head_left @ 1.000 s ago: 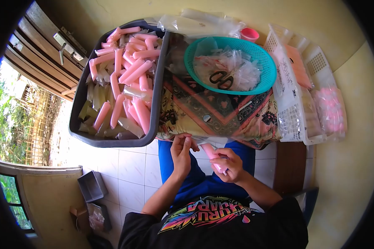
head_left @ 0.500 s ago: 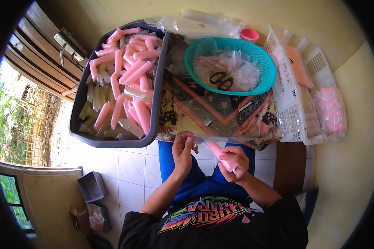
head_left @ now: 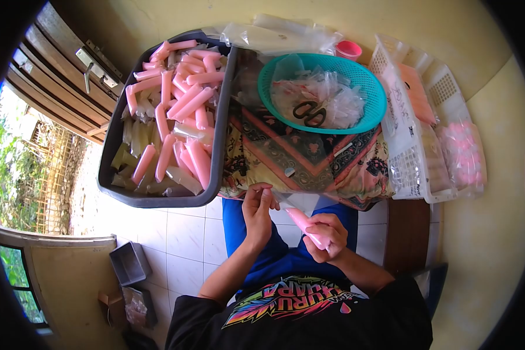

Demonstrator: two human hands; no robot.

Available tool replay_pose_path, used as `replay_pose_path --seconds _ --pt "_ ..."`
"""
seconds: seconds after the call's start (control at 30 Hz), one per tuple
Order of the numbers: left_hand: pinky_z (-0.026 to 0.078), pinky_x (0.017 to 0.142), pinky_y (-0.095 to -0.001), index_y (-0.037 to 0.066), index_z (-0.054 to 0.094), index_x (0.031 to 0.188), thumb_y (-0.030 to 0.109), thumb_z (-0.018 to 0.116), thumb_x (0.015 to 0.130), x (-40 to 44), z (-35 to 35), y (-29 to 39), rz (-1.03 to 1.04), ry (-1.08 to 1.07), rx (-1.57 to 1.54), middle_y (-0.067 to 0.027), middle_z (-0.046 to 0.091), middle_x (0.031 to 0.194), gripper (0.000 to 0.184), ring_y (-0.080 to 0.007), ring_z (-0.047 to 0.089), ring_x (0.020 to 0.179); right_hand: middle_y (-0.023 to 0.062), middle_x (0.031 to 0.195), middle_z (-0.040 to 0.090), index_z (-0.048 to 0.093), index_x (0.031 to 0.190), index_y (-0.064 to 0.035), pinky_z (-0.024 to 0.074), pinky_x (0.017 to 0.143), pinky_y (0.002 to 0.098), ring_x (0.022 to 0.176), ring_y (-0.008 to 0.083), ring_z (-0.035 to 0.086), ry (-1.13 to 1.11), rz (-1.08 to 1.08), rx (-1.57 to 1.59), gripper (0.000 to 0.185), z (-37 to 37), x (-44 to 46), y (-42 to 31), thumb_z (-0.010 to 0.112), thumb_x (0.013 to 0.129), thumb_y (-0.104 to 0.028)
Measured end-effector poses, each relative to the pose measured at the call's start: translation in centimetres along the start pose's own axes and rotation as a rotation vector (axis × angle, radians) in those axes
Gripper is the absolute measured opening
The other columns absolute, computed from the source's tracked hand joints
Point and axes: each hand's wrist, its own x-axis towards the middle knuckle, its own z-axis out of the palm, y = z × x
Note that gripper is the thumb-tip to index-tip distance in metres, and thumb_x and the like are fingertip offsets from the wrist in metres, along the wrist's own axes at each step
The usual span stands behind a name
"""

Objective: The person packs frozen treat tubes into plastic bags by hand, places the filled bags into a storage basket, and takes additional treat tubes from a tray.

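Observation:
My right hand (head_left: 328,236) is wrapped round a pink-filled plastic ice pop (head_left: 300,220), held slantwise above my lap with its upper end toward the left. My left hand (head_left: 257,213) is closed in a pinch at about the same height, a little to the left. A clear plastic end (head_left: 283,200) stretches between the pinched fingers and the pink tube. Just beyond both hands is the edge of a patterned cloth (head_left: 309,157) under clear plastic.
A dark tub (head_left: 225,140) at left holds several pink and pale filled tubes. A teal basket (head_left: 381,99) contains clear plastic pieces and black-handled scissors (head_left: 310,114). White crates (head_left: 406,151) stand at right. Near the wall are a pink cup (head_left: 348,49) and plastic sheets (head_left: 274,38).
The pink ice pop has shifted slightly down and left, with its upper end lower than before. My left hand has barely moved and stays pinched.

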Motion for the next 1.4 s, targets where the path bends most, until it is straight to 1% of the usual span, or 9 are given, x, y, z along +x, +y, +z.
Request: replay_pose_path --seconds 0.17,0.37,0.57,0.77,1.03,1.07,1.2,1.3,1.4 --pt "0.044 0.063 -0.0284 0.004 0.058 0.110 0.012 0.051 0.106 0.3 0.4 0.4 0.014 0.021 -0.001 0.0009 0.047 0.072 0.011 -0.0081 0.041 0.064 0.0184 0.102 0.066 0.068 0.100 -0.0046 0.0548 0.070 0.0320 0.079 0.0258 0.067 0.010 -0.023 0.006 0.027 0.1 -0.3 0.2 0.076 0.074 -0.006" --pt "0.043 0.060 -0.0256 0.001 0.056 0.110 0.013 0.053 0.106 -0.2 0.5 0.1 -0.008 0.015 0.011 -0.0006 0.050 0.071 0.013 -0.0092 0.047 0.063 0.0165 0.103 0.067 0.069 0.102 -0.0059 0.0548 0.065 0.0295 0.076 0.0232 0.067 0.037 0.005 -0.043 0.030 0.4 0.1 0.4 0.078 0.073 -0.003" --pt "0.041 0.058 -0.0241 0.002 0.056 0.111 0.014 0.054 0.106 -0.1 0.2 0.1 0.010 -0.020 0.025 -0.0003 0.051 0.068 0.013 -0.0077 0.047 0.062 0.0185 0.105 0.065 0.066 0.104 -0.0042 0.0551 0.071 0.0335 0.082 0.0265 0.067 0.008 0.001 0.006 0.030 1.2 -0.1 0.2 0.077 0.075 -0.003" --pt "0.039 0.058 -0.0228 0.002 0.055 0.113 0.013 0.053 0.106 0.2 0.9 0.8 0.032 -0.129 0.084 -0.0007 0.054 0.072 0.013 -0.0073 0.048 0.064 0.0160 0.110 0.064 0.067 0.108 -0.0035 0.0555 0.078 0.0353 0.095 0.0306 0.067 -0.001 0.136 -0.024 0.034 3.3 1.2 2.0 0.078 0.076 0.002" --pt "0.040 0.060 -0.0230 0.002 0.054 0.119 0.012 0.051 0.106 1.5 0.4 1.2 0.081 -0.258 0.005 -0.0011 0.055 0.075 0.016 -0.0081 0.049 0.064 0.0193 0.124 0.058 0.066 0.116 -0.0020 0.0552 0.083 0.0397 0.103 0.0357 0.066 0.068 0.099 -0.269 0.044 3.5 4.3 3.2 0.076 0.074 0.007" --pt "0.041 0.060 -0.0230 0.002 0.054 0.119 0.012 0.050 0.107 1.7 0.0 1.0 0.074 -0.232 -0.005 -0.0013 0.055 0.074 0.016 -0.0082 0.049 0.064 0.0226 0.126 0.056 0.063 0.125 -0.0010 0.0537 0.087 0.0425 0.107 0.0394 0.063 0.016 0.118 -0.221 0.052 3.7 4.8 3.3 0.073 0.075 0.009" --pt "0.042 0.061 -0.0235 0.001 0.056 0.118 0.008 0.048 0.105 1.7 -1.7 1.2 -0.047 -0.064 0.210 -0.0022 0.056 0.072 0.017 -0.0083 0.051 0.062 0.0265 0.130 0.053 0.054 0.137 0.0008 0.0500 0.093 0.0442 0.113 0.0448 0.058 -0.196 0.198 -0.242 0.061 4.5 3.9 4.7 0.066 0.077 0.011" --pt "0.043 0.061 -0.0234 -0.001 0.055 0.119 0.007 0.048 0.105 1.2 -3.4 0.7 -0.013 0.000 0.249 -0.0027 0.057 0.073 0.018 -0.0088 0.051 0.062 0.0268 0.133 0.052 0.053 0.137 0.0014 0.0485 0.095 0.0455 0.115 0.0461 0.055 -0.321 0.310 -0.191 0.060 4.7 3.5 4.8 0.067 0.079 0.007" --pt "0.043 0.062 -0.0243 -0.001 0.057 0.120 0.008 0.049 0.104 1.2 -4.7 0.8 -0.004 -0.003 0.255 -0.0035 0.058 0.074 0.020 -0.0097 0.052 0.064 0.0286 0.140 0.048 0.051 0.141 0.0009 0.0475 0.097 0.0470 0.117 0.0465 0.053 -0.321 0.253 -0.139 0.064 5.5 4.2 5.0 0.068 0.079 0.003"
